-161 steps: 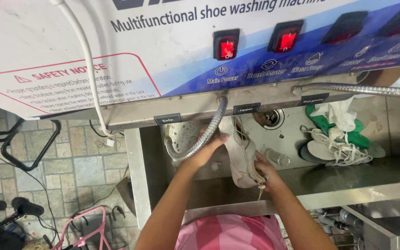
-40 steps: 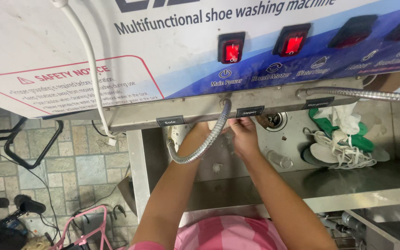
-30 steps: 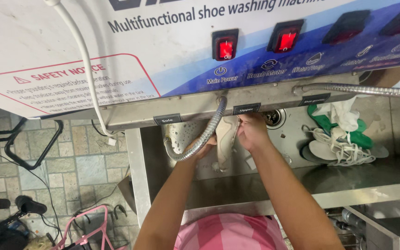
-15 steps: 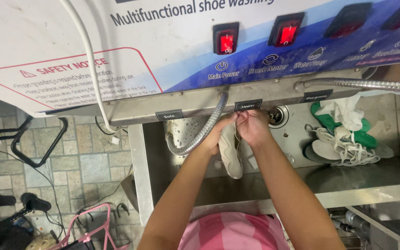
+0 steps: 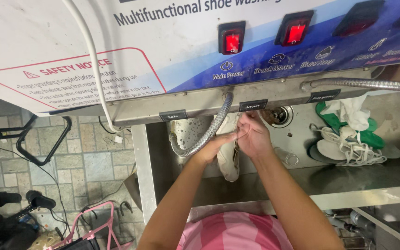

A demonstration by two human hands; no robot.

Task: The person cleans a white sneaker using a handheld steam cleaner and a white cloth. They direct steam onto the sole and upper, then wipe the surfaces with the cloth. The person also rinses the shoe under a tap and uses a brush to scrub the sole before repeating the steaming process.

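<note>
Both hands, left [image 5: 214, 147] and right [image 5: 254, 136], fingers pinching a soft, wet, likely slippery pale shoe [image 5: 230, 159], best gripped by its upper, near the sink's [image 5: 348, 185] back edge.

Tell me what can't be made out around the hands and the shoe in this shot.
Head view:
- White shoe: its upper end is hidden by both hands.
- Left hand and right hand: fingertips overlap, so the grip is unclear.
- Metal hose: its far end is behind the panel.
- Basin: cut by the right edge.
</note>
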